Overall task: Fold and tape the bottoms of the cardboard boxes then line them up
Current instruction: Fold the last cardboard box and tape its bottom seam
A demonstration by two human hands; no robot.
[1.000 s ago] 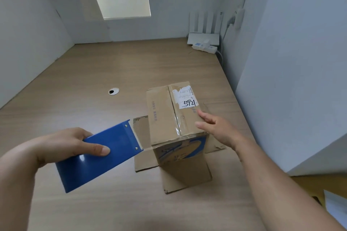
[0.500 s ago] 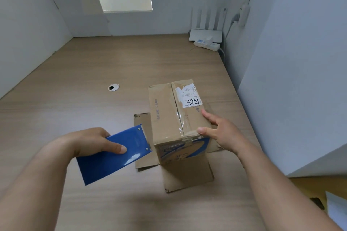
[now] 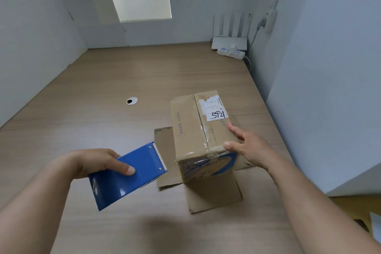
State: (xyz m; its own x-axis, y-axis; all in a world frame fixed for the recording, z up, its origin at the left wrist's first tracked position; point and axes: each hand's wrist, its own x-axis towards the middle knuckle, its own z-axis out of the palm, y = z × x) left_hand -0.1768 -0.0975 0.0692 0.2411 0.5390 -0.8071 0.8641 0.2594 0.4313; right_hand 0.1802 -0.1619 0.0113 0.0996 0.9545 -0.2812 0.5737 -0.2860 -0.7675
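A brown cardboard box (image 3: 189,130) stands upside down on the wooden table (image 3: 103,109), its lower flaps splayed flat around it. Clear tape runs along the centre seam of its upward face, beside a white label reading 5921. My left hand (image 3: 97,163) grips a blue tape dispenser (image 3: 127,175) just left of the box, its serrated edge pointing at the box's near left side. My right hand (image 3: 247,146) rests on the box's near right corner, thumb on the top edge, fingers along the right side.
A round cable hole (image 3: 132,100) sits in the table left of the box. A white router and power strip (image 3: 231,47) lie at the far right corner. White partition walls (image 3: 31,47) enclose the table on the left, back and right.
The dispenser drew in toward the box's near left side and now sits just off it. My right hand went from the box's edge to holding its near right corner.
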